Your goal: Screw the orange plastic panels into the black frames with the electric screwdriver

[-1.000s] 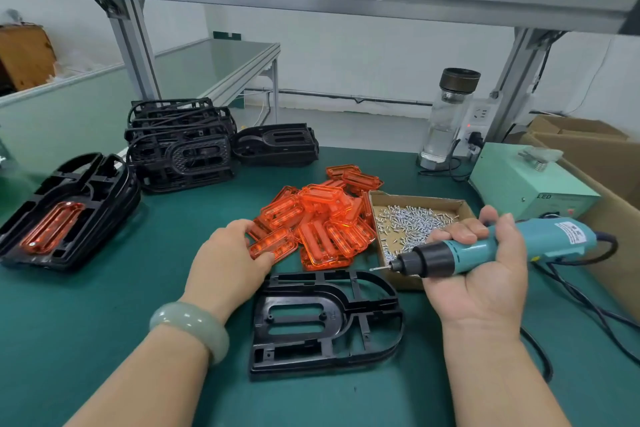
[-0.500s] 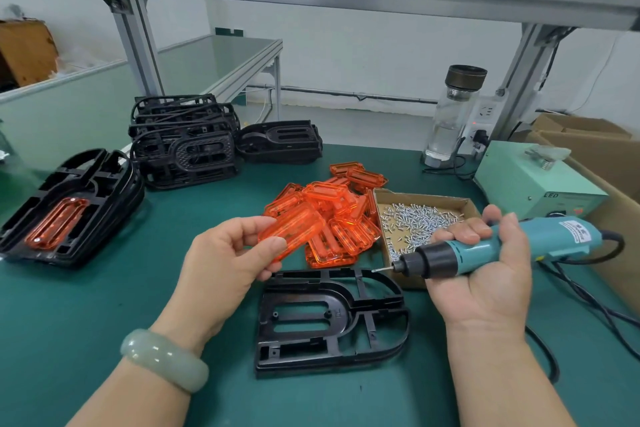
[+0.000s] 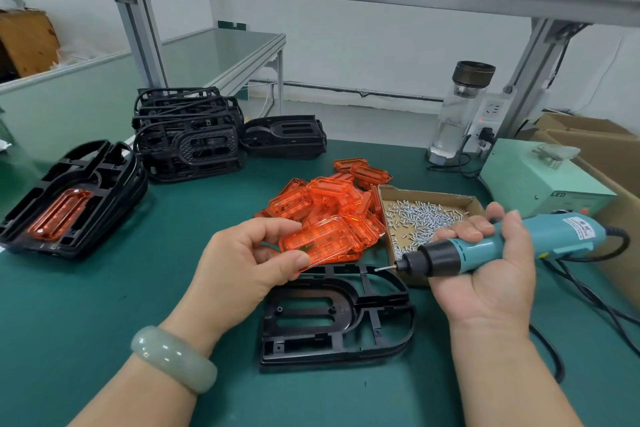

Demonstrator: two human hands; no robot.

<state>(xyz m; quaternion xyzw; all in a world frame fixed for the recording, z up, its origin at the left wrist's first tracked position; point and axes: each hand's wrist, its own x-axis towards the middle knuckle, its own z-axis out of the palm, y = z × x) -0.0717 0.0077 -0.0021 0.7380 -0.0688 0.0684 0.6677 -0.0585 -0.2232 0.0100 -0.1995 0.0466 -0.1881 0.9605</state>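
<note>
My left hand [image 3: 242, 263] pinches one orange panel [image 3: 320, 241] between thumb and fingers, held tilted just above the far edge of an empty black frame [image 3: 334, 315] lying flat on the green mat. My right hand [image 3: 485, 274] grips the teal electric screwdriver [image 3: 491, 248], its bit pointing left with a screw on the tip, close to the frame's upper right corner. A heap of orange panels [image 3: 332, 198] lies behind the held one. A cardboard tray of screws [image 3: 422, 215] sits under the screwdriver.
A frame with an orange panel fitted [image 3: 65, 204] tops a stack at the left. Stacks of empty black frames [image 3: 188, 135] stand at the back. A glass bottle [image 3: 460, 114], green power box [image 3: 540, 177] and cardboard boxes [image 3: 595, 139] fill the right; cables [image 3: 595, 302] trail there.
My left hand picked one orange panel off the heap and lifted it toward the black frame. My right hand kept the screwdriver almost still.
</note>
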